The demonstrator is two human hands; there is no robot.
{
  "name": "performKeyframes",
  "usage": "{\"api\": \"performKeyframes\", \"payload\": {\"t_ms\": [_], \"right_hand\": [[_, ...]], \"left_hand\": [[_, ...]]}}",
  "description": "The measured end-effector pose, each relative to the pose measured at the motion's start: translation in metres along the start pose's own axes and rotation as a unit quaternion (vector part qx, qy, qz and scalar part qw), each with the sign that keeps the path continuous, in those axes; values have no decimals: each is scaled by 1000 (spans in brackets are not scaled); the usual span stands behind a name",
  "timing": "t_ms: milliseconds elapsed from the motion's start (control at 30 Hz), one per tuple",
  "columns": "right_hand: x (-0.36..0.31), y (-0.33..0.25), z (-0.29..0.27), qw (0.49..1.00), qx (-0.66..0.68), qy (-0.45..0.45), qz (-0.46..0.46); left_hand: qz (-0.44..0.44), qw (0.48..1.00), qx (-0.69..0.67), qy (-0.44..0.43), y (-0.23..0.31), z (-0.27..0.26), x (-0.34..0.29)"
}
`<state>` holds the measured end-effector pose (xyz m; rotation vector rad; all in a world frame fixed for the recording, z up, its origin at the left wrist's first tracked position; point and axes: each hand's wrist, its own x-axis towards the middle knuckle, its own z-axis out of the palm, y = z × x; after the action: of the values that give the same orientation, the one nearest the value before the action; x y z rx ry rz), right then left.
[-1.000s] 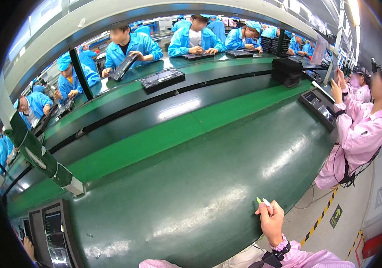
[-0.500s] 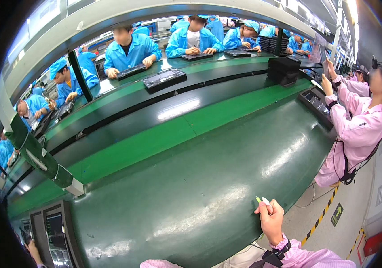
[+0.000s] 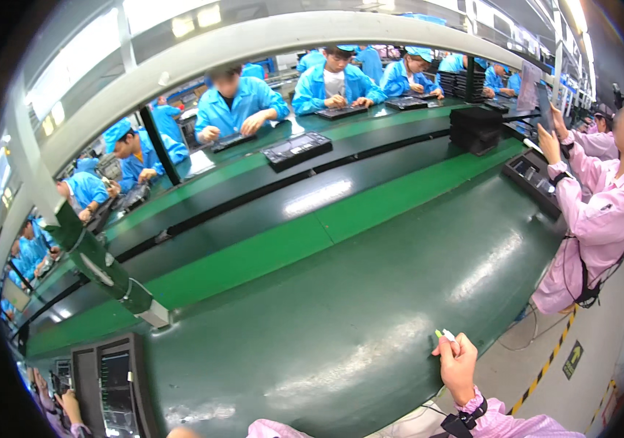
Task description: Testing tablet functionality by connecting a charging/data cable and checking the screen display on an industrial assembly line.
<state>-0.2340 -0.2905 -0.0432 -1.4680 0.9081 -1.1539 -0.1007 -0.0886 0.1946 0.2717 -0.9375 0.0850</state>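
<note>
In the lower right of the frame, our right hand [image 3: 459,371] is closed in a pinch, fingers curled, around a small green-and-white piece [image 3: 448,335], whose ends poke out past the fingertips toward the upper left. That pinch matches the one a second ago, so we judge the handling of the piece has not moved on; what has changed is the view, the whole scene having slid right and lower, as if the head had turned. The wrist, with a black band [image 3: 466,418], rises from the lower right by the near edge of the bench [image 3: 268,314]; whether it rests there we cannot tell. At the lower edge, left of centre, a sliver of skin has come in, seemingly our left hand [image 3: 182,433]; its opening and hold we cannot tell. Farther out, a tray [image 3: 140,394] sits lower left, and at the right a person in pink [image 3: 596,208] holds up a dark panel [image 3: 543,106]
</note>
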Motion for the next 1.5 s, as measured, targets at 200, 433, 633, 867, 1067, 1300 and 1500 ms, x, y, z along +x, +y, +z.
{"api": "performKeyframes", "payload": {"t_ms": [200,433,633,867,1067,1300,1500], "right_hand": [[-1,4,-3,997,-82,8,11],[-3,-6,-5,995,-92,-15,-32],[-2,-9,-1,995,-88,-8,-45],[-2,-9,-2,995,-95,-19,-37],[-2,-9,-3,993,-108,-21,-48],[-2,-10,-3,994,-98,-32,-30],[-2,-10,-2,994,-101,-27,-39]], "left_hand": [[-283,942,-15,179,-57,-49,2],[-627,733,254,72,-142,-115,-87],[-594,751,287,-30,-161,-154,-130],[-483,731,434,-209,-154,-153,-133],[-473,727,457,-200,-156,-151,-131],[-473,723,462,-199,-156,-151,-133],[-475,720,464,-203,-156,-152,-132]]}}
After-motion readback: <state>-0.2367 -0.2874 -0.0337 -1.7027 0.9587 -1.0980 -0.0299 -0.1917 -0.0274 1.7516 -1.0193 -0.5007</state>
